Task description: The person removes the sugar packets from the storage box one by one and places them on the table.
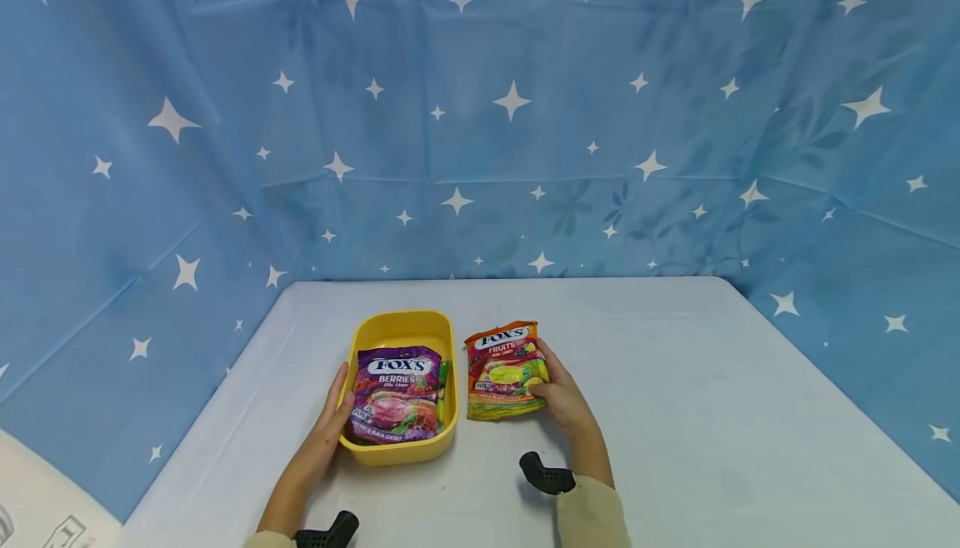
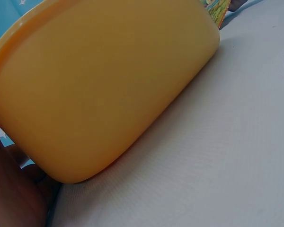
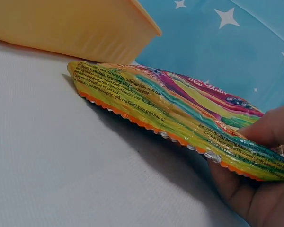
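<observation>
A yellow plastic container [image 1: 402, 452] stands on the table, left of the middle. Inside it lies a purple FOX'S Berries candy bag [image 1: 397, 394], with a green-yellow packet [image 1: 442, 388] partly hidden beneath. My left hand [image 1: 330, 416] rests against the container's left wall, fingers along the outside. In the left wrist view the container's wall [image 2: 109, 90] hides most of those fingers. To the right of the container, my right hand [image 1: 564, 394] pinches the right edge of an orange-red FOX'S Fruits candy bag [image 1: 502, 369], thumb on top. The bag's near edge is raised off the table in the right wrist view.
A white cloth covers the table [image 1: 675, 415]. Behind and beside it hangs a blue curtain [image 1: 510, 148] with white stars. A pale printed surface [image 1: 45, 498] shows at the lower left corner.
</observation>
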`<state>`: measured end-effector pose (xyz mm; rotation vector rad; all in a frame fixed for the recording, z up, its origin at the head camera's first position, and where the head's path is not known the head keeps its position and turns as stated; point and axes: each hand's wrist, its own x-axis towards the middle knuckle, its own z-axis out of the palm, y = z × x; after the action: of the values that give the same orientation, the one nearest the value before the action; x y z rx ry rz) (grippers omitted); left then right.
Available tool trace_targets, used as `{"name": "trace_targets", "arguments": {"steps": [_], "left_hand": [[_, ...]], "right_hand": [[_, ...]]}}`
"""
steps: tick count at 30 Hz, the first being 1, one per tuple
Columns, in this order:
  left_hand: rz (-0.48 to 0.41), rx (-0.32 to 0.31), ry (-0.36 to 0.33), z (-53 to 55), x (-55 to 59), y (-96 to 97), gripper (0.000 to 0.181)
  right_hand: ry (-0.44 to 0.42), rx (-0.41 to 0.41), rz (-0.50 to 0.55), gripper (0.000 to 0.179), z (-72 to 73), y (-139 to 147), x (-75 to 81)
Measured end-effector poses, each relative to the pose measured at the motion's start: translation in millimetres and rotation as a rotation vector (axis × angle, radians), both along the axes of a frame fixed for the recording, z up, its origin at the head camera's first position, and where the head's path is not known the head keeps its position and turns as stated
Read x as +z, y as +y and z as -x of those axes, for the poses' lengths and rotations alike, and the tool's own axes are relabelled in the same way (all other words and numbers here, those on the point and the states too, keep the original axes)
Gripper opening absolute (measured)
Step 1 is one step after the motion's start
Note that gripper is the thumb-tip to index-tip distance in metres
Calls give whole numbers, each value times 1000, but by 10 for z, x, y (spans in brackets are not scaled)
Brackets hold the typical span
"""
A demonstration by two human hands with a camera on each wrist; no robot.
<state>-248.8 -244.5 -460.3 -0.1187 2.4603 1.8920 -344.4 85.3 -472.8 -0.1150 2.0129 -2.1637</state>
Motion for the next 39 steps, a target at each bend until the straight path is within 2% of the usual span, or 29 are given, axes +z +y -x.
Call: {"name": "trace_targets", "arguments": {"steps": [7,16,28,34,39], "left_hand": [[13,9,7,-15,5,-9,63],[14,9,32,-30,-4,15,61],[-14,-4,69,-15,-41,21,60],[-16,9,68,-29,-26,30,60],[-10,17,60,-20,-9,48,61]], "right_hand": [[5,-41,-163,79,23,-16,6],[39,-76,-322,79,2,-8,-2],[18,-134,-584,80,-34,-6,49],[48,-223,-660,70,-36,-59,42],[151,-345,-739,60,-66,-156,120]]}}
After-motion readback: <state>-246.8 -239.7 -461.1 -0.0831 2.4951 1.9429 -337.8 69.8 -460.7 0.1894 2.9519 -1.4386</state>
